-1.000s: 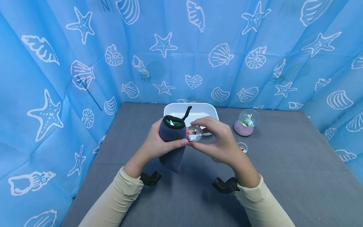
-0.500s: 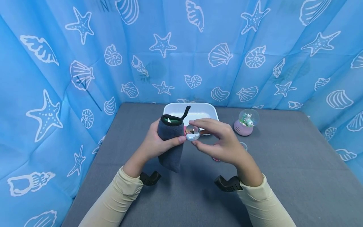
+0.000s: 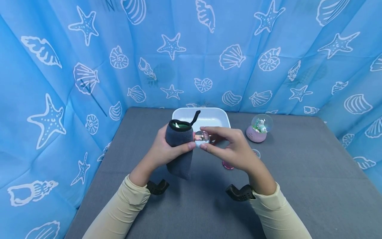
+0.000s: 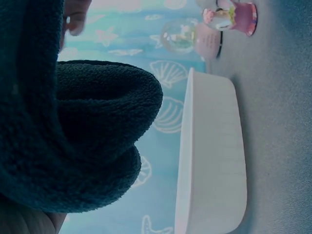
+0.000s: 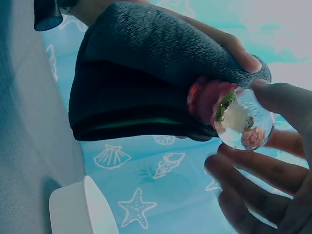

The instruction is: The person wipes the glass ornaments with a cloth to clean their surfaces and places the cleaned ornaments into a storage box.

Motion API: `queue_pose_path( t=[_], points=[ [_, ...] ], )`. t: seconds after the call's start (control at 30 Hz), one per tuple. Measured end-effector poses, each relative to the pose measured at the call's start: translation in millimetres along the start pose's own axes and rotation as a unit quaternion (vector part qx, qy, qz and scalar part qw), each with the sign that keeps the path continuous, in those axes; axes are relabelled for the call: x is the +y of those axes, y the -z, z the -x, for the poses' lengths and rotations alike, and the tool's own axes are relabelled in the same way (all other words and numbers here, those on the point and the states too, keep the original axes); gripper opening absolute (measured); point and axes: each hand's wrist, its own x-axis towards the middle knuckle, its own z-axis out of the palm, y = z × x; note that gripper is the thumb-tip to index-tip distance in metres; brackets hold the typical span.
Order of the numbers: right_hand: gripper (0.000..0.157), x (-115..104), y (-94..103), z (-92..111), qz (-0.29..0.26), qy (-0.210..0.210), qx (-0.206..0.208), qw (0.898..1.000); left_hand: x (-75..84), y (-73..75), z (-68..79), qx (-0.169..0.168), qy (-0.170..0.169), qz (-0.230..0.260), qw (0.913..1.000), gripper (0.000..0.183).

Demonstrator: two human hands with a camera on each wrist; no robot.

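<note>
In the head view my left hand (image 3: 165,149) grips a dark grey plush cloth (image 3: 181,162), folded over, with black edging, a green inner side and a black loop at its top. Against the cloth's right side is a small snow globe (image 3: 202,138). Its pink base (image 5: 207,100) rests in the cloth in the right wrist view, partly covered by it. My right hand (image 3: 231,146) pinches the clear dome between thumb and fingers. My left thumb (image 5: 248,62) lies along the cloth close to the dome. The cloth (image 4: 97,131) fills much of the left wrist view.
A white tray (image 3: 186,113) stands behind the hands. To the right sits a larger snow globe (image 3: 256,133) with a lilac base. Another small pink snow globe (image 4: 241,18) is partly hidden by my right hand in the head view. A blue seashell curtain (image 3: 179,79) surrounds the grey table (image 3: 298,172).
The cloth and snow globe have shifted slightly left. My right fingers loosened, then closed on the dome again, and the scene inside the globe now shows turned differently.
</note>
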Motion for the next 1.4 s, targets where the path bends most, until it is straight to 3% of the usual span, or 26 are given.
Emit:
queue_pose_path(
  t=[0.17,0.37,0.83,1.17,1.4],
  points=[
    [0.037,0.3,-0.8,0.9,0.02,-0.017,0.008,1.0,1.3,-1.2,0.0,0.002,0.004,-0.012,0.9999,0.057],
    [0.036,-0.1,-1.9,0.4,0.003,-0.034,0.006,0.999,1.5,-1.8,0.1,0.009,0.005,-0.016,0.9998,0.055],
    [0.039,3.9,2.4,1.5,0.009,-0.059,-0.022,0.998,4.7,-3.0,-0.5,0.018,-0.032,-0.015,0.9992,0.05],
    [0.06,2.5,5.5,-1.3,-0.014,0.007,0.002,1.0,3.7,-2.6,-0.5,0.024,-0.041,-0.001,0.9989,0.048],
    [0.061,3.8,5.2,-0.8,-0.021,0.021,-0.004,1.0,4.7,-3.0,-0.5,0.026,-0.034,-0.006,0.9991,0.048]
  ],
)
